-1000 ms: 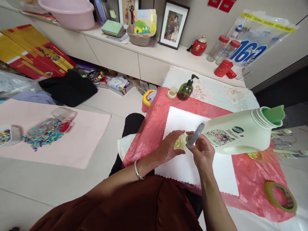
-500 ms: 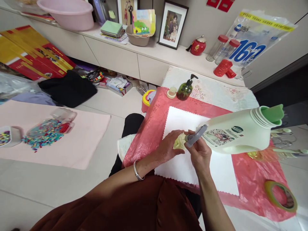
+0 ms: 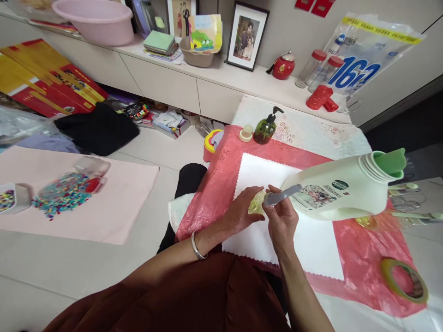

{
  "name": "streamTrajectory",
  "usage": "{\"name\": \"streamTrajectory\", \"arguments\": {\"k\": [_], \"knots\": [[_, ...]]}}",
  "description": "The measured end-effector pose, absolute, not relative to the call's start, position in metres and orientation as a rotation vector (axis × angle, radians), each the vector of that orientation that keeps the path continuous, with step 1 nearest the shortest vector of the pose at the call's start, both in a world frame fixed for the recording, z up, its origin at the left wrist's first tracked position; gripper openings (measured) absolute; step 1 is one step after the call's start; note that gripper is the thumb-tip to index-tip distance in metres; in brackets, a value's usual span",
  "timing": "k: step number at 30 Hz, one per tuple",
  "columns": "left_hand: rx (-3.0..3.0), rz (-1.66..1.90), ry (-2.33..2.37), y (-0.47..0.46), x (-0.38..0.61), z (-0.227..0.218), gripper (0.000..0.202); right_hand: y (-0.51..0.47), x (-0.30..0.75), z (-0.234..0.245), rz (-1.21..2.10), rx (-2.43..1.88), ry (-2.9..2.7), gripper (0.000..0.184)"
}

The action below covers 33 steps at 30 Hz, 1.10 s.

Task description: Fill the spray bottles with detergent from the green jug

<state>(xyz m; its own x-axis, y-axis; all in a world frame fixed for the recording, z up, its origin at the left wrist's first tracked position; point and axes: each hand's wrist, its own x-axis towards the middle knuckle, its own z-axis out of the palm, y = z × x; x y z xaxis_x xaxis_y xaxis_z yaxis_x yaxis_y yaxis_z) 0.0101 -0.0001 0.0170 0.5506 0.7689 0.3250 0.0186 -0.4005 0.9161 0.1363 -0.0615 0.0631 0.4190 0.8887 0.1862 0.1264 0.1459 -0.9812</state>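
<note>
My left hand (image 3: 244, 206) is wrapped round a clear bottle (image 3: 256, 203) with a pale yellow tint, held over the white scallop-edged sheet (image 3: 321, 249). At the bottle's top, my right hand (image 3: 282, 219) pinches a grey pump head (image 3: 282, 195) with a long flat spout. How far the pump sits in the neck is hidden by my fingers. Just right of my hands lies a large pale green detergent jug (image 3: 342, 186), tilted, with its mouth uncapped. Farther off on the table stand a dark green pump bottle (image 3: 265, 131) and a small pale cap (image 3: 246, 133).
Red plastic film (image 3: 207, 198) covers part of the table. A tape roll (image 3: 404, 280) lies at the right corner, below several clear bottles with pale pumps (image 3: 411, 216). Colourful beads (image 3: 64, 196) are heaped on a pink sheet at left. A cabinet (image 3: 166, 85) runs along the back.
The grey pump head has turned, so its spout now points more to the right. My right hand has shifted slightly left; my left hand stays round the bottle.
</note>
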Motion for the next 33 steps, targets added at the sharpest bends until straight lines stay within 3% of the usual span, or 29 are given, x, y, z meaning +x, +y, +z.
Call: {"name": "streamTrajectory", "arguments": {"k": [17,22,29,33], "knots": [[1.774,0.935,0.660,0.001,0.008,0.020,0.071,-0.065,0.130,0.045,0.731,-1.221,-0.927,0.043],[1.757,0.933,0.652,0.000,0.008,0.022,0.074,-0.065,0.130,0.047,0.744,-1.203,-0.899,0.035],[1.754,0.920,0.698,0.000,0.009,0.021,0.072,-0.064,0.126,0.044,0.697,-1.200,-0.857,0.047],[1.754,0.935,0.666,0.001,0.009,0.023,0.074,-0.066,0.128,0.049,0.777,-1.210,-0.898,0.042]]}}
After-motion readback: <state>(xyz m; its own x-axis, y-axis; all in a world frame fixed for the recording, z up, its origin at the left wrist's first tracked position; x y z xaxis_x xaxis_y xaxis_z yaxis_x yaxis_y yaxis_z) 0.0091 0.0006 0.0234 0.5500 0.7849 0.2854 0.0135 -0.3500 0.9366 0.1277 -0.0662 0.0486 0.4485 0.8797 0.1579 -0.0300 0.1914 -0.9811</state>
